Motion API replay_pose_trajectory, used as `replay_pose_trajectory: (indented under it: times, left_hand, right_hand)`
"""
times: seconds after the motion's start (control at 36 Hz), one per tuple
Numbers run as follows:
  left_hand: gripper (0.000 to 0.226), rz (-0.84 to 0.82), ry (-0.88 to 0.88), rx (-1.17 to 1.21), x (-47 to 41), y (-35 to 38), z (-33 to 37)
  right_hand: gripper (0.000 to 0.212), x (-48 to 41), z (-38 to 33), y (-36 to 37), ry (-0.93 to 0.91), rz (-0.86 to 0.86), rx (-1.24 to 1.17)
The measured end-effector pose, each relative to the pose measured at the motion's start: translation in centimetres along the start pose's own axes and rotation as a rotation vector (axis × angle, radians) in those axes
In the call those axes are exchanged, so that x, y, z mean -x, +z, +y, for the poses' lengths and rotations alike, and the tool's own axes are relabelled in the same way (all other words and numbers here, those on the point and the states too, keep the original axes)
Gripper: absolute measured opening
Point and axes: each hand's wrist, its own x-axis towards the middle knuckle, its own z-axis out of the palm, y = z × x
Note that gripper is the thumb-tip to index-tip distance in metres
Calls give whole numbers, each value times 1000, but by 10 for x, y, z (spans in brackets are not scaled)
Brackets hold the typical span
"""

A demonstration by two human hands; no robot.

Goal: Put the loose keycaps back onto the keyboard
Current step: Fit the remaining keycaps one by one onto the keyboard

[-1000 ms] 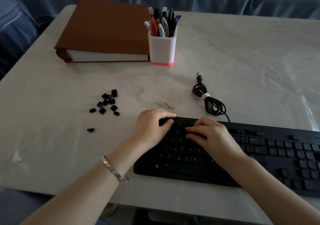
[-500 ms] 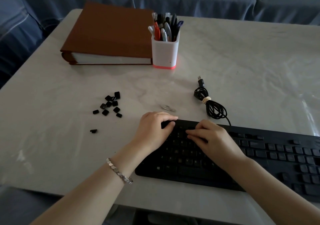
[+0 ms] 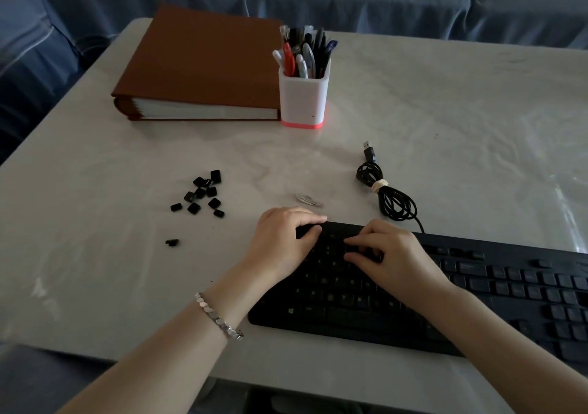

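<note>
The black keyboard [image 3: 477, 289] lies at the near right of the white table. My left hand [image 3: 281, 243] grips its far left corner, fingers over the back edge and thumb on top. My right hand [image 3: 393, 256] rests on the upper left key rows, forefinger and thumb curled close together over one spot. Whether a keycap sits between them is lost against the dark keys. Several loose black keycaps [image 3: 203, 194] lie in a cluster left of the keyboard. A single keycap [image 3: 172, 242] lies nearer to me.
A brown binder [image 3: 203, 63] and a white pen holder [image 3: 304, 98] stand at the back. The keyboard's coiled USB cable [image 3: 388, 194] lies behind the keyboard. A small metal piece [image 3: 308, 199] sits just beyond my left hand. The table's front edge is close.
Both hands have stayed on the keyboard's left end in nearly the same pose. Only the view has shifted, so everything sits slightly lower in the frame.
</note>
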Motion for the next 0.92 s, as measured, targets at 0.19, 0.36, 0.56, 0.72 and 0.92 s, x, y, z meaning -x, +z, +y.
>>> replay_pose_trajectory:
  times: [0.19,0.36,0.56,0.72,0.92]
  left_hand:
    - [20,5,1,4,0,2,-2]
    - [23,-10,1,-1,1,1,-3]
    - [21,-1,-13,11,1,2,-2]
    - [30,-17,-13,19,1,1,-1]
    - [28,-30,0,26,1,-1,0]
  right_hand:
    - [21,-6,-9,-3,97,-43,35]
    - [25,-15,-15,-2,281,-107,100]
    - [22,-2,-16,2,179,-33,108]
    - [13,-10,-21,-2,350,-29,-15]
    - [8,-26,-26,-11,539,-139,-85]
